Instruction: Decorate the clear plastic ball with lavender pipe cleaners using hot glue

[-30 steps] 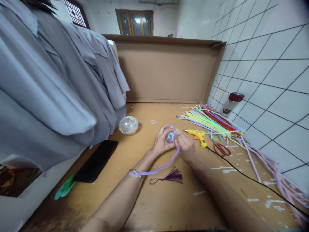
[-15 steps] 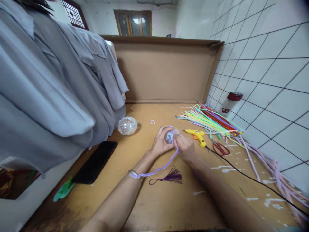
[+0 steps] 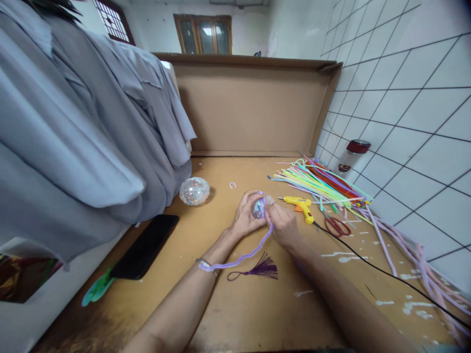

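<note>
My left hand (image 3: 246, 215) is wrapped round a small clear ball (image 3: 257, 210) with specks of colour inside, holding it just above the table. Against the ball's right side, my right hand (image 3: 281, 221) pinches a purple pipe cleaner (image 3: 253, 252). Part of that pipe cleaner lies up along the ball, while its long tail curves down and left across my left wrist. A purple tassel (image 3: 262, 268) with a cord loop lies on the table between my forearms. My fingers hide much of the ball and the pinch point.
A clear bowl-like piece (image 3: 195, 191) and a black phone (image 3: 145, 247) are on the left. A yellow glue gun (image 3: 301, 207), red-handled scissors (image 3: 337, 226) and many coloured pipe cleaners (image 3: 312, 179) lie right. A cardboard panel (image 3: 253, 110) stands behind; grey cloth (image 3: 84, 147) hangs at left.
</note>
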### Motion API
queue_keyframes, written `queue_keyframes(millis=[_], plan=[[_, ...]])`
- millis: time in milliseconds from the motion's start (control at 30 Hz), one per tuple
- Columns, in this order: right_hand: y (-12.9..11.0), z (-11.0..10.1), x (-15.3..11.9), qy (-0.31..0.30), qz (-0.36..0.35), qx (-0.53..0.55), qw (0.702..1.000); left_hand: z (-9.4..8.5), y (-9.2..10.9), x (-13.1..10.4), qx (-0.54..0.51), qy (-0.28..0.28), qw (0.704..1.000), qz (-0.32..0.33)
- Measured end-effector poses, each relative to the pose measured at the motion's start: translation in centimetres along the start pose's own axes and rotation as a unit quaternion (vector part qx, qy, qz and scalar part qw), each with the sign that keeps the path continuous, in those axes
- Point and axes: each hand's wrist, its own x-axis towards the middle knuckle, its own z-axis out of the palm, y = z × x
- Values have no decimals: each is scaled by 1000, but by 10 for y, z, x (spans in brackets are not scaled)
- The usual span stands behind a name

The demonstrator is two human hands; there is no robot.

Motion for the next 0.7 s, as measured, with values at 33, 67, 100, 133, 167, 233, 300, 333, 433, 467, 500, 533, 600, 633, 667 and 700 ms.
queue_keyframes(millis=[33, 67, 100, 133, 167, 233, 300, 333, 433, 467, 500, 533, 600, 633, 667, 700], plan=[[0, 0, 0, 1, -1, 4, 1000, 0, 0, 0, -1, -3, 1000, 0], [1, 0, 0, 2, -1, 8, 1000, 0, 0, 0, -1, -6, 1000, -1], [1, 0, 0, 2, 1, 13, 1000, 0, -1, 0, -2, -8, 1000, -1], [1, 1, 0, 4, 3, 19, 1000, 0, -1, 0, -3, -10, 1000, -1], [1, 1, 0, 7, 6, 25, 1000, 0, -1, 0, -5, -11, 1000, 0], [1, 2, -1, 11, 11, 40, 999, -1, -1, 0, -7, -11, 1000, 2], [1, 3, -1, 14, 16, 55, 998, -1, -2, 0, -9, -10, 1000, 2], [1, 3, -2, 15, 17, 60, 998, -1, -2, 0, -11, -10, 1000, 3], [0, 3, -2, 15, 15, 66, 998, -2, -2, -1, -11, -9, 1000, 5], [0, 3, -2, 14, 14, 66, 998, -2, -3, -2, -9, -9, 1000, 6], [0, 3, -2, 12, 15, 67, 998, -2, -3, -2, -6, -12, 1000, 7], [0, 3, -2, 11, 18, 69, 997, -2, -4, -2, -3, -15, 1000, 7], [1, 3, -3, 8, 30, 74, 997, -3, -5, -2, 2, -22, 1000, 8], [1, 3, -3, 6, 39, 77, 996, -3, -5, -2, 4, -29, 1000, 9], [1, 4, -3, 3, 48, 80, 996, -3, -6, -2, 8, -37, 999, 11], [2, 4, -4, 0, 56, 84, 995, -4, -6, -2, 13, -46, 999, 14]])
